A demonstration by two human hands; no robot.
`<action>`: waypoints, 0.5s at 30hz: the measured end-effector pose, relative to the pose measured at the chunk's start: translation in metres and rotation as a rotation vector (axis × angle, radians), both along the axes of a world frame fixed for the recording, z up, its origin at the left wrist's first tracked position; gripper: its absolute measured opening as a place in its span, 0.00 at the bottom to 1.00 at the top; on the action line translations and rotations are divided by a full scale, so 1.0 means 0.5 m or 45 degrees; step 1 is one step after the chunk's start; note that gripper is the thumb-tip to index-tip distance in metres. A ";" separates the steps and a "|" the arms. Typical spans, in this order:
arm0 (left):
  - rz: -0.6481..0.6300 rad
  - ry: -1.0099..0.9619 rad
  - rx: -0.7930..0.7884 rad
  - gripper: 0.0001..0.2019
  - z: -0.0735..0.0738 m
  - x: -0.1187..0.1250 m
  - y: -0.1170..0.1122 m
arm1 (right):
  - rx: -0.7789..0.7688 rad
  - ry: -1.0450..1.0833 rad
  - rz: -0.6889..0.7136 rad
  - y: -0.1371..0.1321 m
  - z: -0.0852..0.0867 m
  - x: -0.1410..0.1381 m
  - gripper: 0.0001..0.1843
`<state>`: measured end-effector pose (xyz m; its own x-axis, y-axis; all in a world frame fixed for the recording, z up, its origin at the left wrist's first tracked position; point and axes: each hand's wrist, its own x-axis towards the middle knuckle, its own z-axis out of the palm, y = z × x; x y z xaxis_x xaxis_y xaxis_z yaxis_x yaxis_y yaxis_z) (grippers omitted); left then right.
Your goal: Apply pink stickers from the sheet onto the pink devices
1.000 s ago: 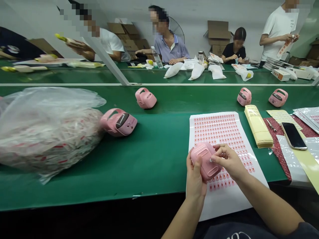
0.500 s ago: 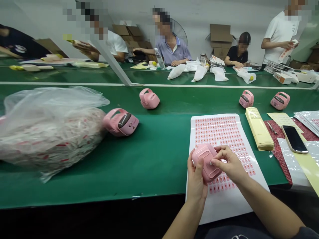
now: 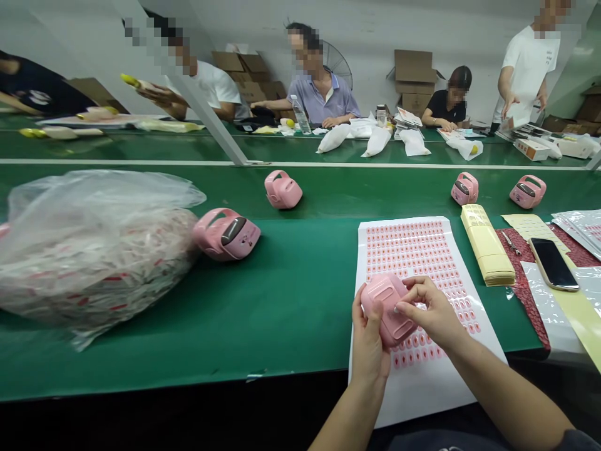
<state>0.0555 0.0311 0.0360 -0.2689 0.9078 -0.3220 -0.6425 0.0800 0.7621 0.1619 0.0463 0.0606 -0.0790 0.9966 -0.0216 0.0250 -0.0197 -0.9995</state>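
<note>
My left hand grips a pink plastic device from below, its ribbed underside facing up. The fingers of my right hand are curled and press on the device's right edge. Both hands hover over a white sheet of small pink stickers lying on the green table. Whether a sticker sits under my right fingertips cannot be made out.
A matching pink device lies beside a big clear bag of parts. Three more pink devices ride the belt. A yellow label stack, phone and tweezers lie right. Several people work across the belt.
My hands and the pink device have barely moved. The devices on the belt have drifted slightly right. The standing person at far right lowered their hands to the table.
</note>
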 end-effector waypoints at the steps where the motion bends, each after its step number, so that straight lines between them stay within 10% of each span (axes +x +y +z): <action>1: -0.001 0.000 -0.001 0.31 0.000 0.000 0.000 | 0.008 -0.012 -0.005 0.000 -0.001 -0.001 0.06; 7: -0.001 0.007 -0.020 0.31 0.004 0.001 0.000 | 0.193 -0.159 -0.052 -0.004 -0.015 -0.006 0.05; 15: 0.017 0.009 -0.004 0.32 0.000 0.002 -0.001 | 0.947 -0.603 -0.275 -0.019 -0.041 -0.019 0.06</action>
